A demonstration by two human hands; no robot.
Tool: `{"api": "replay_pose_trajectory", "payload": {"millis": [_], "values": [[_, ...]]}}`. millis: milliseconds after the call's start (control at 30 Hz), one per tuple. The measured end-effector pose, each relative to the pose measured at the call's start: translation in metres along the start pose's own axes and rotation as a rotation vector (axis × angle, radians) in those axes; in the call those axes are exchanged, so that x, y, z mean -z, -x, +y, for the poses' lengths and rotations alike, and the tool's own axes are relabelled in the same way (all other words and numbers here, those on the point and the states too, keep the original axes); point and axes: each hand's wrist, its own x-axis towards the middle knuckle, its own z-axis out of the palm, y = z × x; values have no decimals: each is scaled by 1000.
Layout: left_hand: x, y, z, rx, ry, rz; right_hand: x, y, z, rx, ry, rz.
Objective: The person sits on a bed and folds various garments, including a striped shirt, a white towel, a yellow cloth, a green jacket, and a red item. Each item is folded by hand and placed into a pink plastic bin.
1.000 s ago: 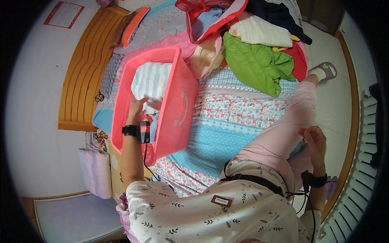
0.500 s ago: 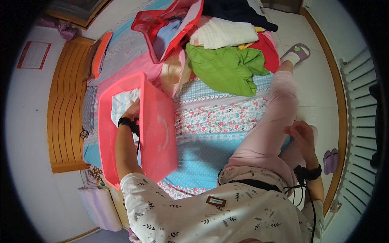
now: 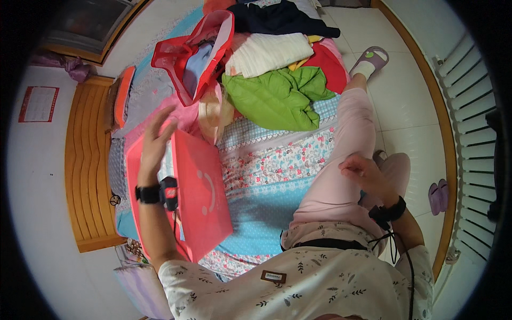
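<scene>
My left hand (image 3: 154, 141) is raised above the far end of a pink plastic bin (image 3: 205, 197), fingers spread and nothing in them. The bin stands on the bed with a smile-shaped mark on its side. Little of the light striped cloth inside it shows past my forearm. Over my thigh in pink trousers hovers my right hand (image 3: 362, 173), its fingers loosely bent and holding nothing visible. Beyond the bin lie a red-edged clear storage bag (image 3: 226, 32) with blue cloth inside, a green padded garment (image 3: 277, 98) and a folded white cloth (image 3: 272, 53).
A dark garment (image 3: 282, 18) and a red one (image 3: 328, 66) lie at the far end of the patterned bedspread (image 3: 266, 160). The wooden headboard (image 3: 88, 170) is on the left. A white radiator (image 3: 477, 154) and purple slippers (image 3: 438, 197) are at the right.
My left hand has come up out of the bin and moved away from me, its fingers now spread. My right hand has moved left over my thigh. The whole view has shifted slightly.
</scene>
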Motion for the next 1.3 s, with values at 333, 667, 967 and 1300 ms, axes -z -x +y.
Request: {"api": "replay_pose_trajectory", "payload": {"millis": [333, 667, 967, 1300], "values": [[-210, -192, -64, 538, 716, 175, -5, 0, 25, 85, 88, 112], [-285, -267, -75, 393, 1418, 284, -5, -18, 21, -81, -149, 106], [-249, -278, -27, 267, 1502, 120, -4, -26, 18, -191, -206, 129], [-165, -140, 25, 139, 1507, 197, -2, -21, 22, -159, -249, 124]]}}
